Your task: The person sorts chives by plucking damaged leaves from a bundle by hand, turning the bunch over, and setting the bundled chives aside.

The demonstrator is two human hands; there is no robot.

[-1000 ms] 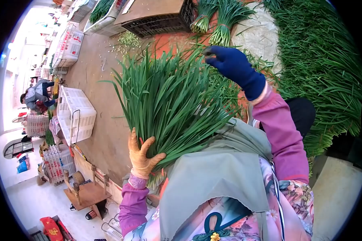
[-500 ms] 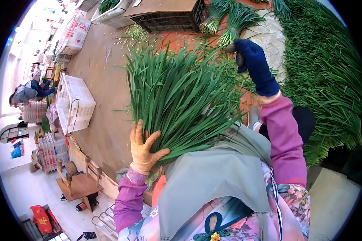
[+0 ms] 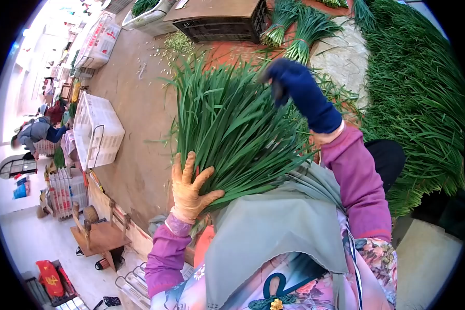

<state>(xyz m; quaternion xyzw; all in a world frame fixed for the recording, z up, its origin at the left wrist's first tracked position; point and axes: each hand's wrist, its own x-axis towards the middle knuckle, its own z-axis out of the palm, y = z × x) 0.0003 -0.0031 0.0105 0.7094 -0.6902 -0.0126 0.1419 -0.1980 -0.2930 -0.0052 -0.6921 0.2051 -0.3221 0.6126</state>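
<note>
A big bunch of long, flat green leaves, which look like garlic chives (image 3: 232,129), lies across my lap with its tips fanned away from me. My left hand (image 3: 191,191), in a tan glove, is wrapped round the left side of the bunch near its base, fingers spread over the leaves. Above the right part of the leaf tips hovers my right hand (image 3: 289,88) in a navy glove with dark fingertips. Its fingers are bent and apart, somewhat blurred, with nothing visible in them. A grey-green apron (image 3: 274,222) lies under the bunch's near side.
A large heap of green leaves (image 3: 418,103) spreads along my right. Tied bunches (image 3: 305,39) lie ahead, beside a black crate (image 3: 222,31) with a board on top. To the left stand a white basket (image 3: 101,132) and a wooden stool (image 3: 101,237). A co-worker (image 3: 39,129) bends over farther left.
My right hand has moved left, from beyond the leaves to over their tips. My left hand keeps its hold on the bunch. The co-worker at the left has shifted posture.
</note>
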